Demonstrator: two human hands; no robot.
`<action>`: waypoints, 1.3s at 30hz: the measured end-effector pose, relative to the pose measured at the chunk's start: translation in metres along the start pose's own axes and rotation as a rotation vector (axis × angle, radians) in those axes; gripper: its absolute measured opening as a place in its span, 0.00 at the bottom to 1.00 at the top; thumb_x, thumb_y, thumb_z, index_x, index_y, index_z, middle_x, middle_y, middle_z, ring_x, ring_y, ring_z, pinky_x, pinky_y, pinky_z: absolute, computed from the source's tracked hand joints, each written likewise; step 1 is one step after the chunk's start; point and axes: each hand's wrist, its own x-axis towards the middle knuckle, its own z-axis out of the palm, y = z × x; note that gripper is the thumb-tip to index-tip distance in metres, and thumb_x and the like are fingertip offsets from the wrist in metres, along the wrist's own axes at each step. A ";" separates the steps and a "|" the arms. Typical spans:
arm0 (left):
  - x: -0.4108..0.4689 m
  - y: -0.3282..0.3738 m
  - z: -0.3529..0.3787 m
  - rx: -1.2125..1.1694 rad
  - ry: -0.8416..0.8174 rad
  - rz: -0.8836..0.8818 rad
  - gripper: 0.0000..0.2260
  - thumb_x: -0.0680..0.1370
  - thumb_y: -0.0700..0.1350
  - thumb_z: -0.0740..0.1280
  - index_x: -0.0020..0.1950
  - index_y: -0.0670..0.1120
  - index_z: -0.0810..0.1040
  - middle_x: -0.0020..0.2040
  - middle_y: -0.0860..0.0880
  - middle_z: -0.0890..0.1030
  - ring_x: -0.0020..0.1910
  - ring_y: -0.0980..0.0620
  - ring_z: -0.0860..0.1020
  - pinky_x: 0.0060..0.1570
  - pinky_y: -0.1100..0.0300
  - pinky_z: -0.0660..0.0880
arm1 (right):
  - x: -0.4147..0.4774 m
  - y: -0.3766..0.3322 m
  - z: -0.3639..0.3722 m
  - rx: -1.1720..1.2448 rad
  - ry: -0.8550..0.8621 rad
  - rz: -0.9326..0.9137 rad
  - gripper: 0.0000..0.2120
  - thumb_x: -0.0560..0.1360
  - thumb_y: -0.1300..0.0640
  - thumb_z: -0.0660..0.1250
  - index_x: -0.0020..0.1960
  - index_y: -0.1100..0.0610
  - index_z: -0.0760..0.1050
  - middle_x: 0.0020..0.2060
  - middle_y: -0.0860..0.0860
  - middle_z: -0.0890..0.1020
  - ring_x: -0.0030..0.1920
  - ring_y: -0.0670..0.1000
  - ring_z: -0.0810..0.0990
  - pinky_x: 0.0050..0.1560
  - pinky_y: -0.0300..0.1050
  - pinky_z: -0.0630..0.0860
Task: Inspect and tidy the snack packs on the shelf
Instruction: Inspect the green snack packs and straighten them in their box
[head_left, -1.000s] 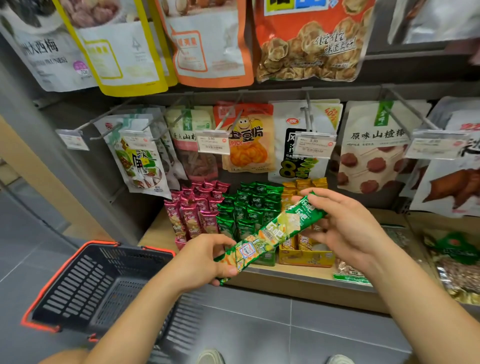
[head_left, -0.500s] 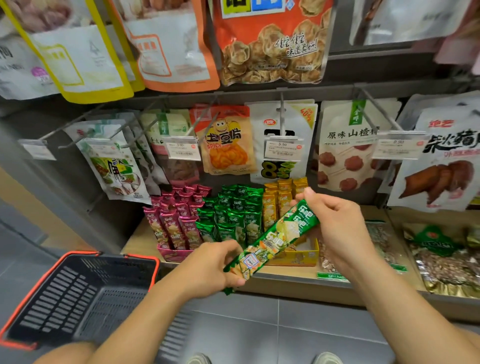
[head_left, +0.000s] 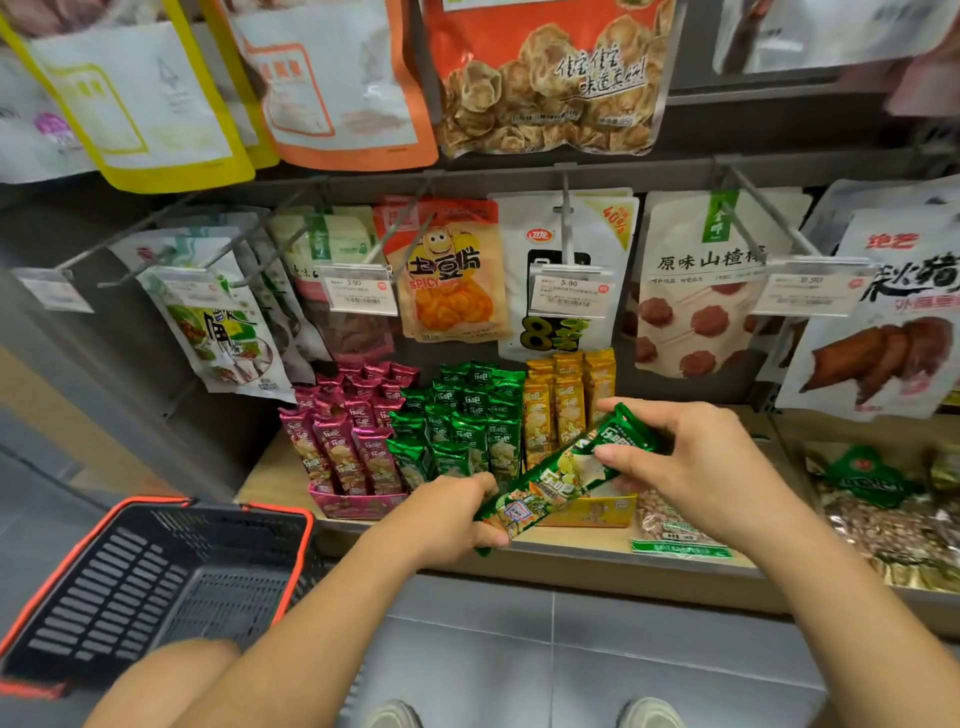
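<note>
A long green snack pack (head_left: 558, 475) is stretched slantwise between both hands in front of the wooden shelf (head_left: 270, 480). My left hand (head_left: 447, 517) grips its lower end; my right hand (head_left: 691, 470) pinches its upper end. Behind it, upright in display boxes, stand rows of pink packs (head_left: 345, 428), green packs (head_left: 467, 415) and yellow packs (head_left: 563, 400). The held pack covers part of the yellow box's front.
Bagged snacks hang on metal pegs (head_left: 769, 218) with price tags (head_left: 571, 291) above the shelf. Flat nut bags (head_left: 878, 509) lie on the shelf at right. A black basket with an orange rim (head_left: 156, 582) hangs at lower left over grey floor tiles. My shoes show at the bottom.
The view has shifted rightwards along the shelf. Both hands still hold the green pack, now tilted a little flatter, with my right thumb further along its face.
</note>
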 end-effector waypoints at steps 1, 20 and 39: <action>0.001 0.002 0.001 0.017 0.012 -0.006 0.27 0.74 0.56 0.72 0.68 0.48 0.70 0.63 0.42 0.78 0.60 0.42 0.76 0.51 0.56 0.71 | 0.000 -0.001 0.001 -0.004 0.016 -0.010 0.21 0.73 0.58 0.73 0.65 0.51 0.77 0.51 0.46 0.84 0.38 0.43 0.85 0.42 0.37 0.81; 0.047 -0.031 -0.030 0.601 0.239 0.215 0.32 0.78 0.51 0.67 0.78 0.49 0.57 0.79 0.47 0.58 0.77 0.45 0.56 0.74 0.48 0.56 | 0.020 -0.002 0.040 -0.301 0.352 -0.087 0.16 0.71 0.61 0.75 0.58 0.53 0.82 0.49 0.48 0.85 0.41 0.41 0.78 0.42 0.15 0.65; 0.067 -0.044 -0.041 0.227 0.214 0.242 0.25 0.76 0.52 0.67 0.73 0.52 0.68 0.72 0.50 0.67 0.72 0.47 0.62 0.68 0.44 0.64 | 0.057 0.037 0.128 -0.860 -0.233 -0.133 0.21 0.73 0.68 0.63 0.65 0.60 0.75 0.70 0.55 0.70 0.67 0.57 0.73 0.64 0.50 0.72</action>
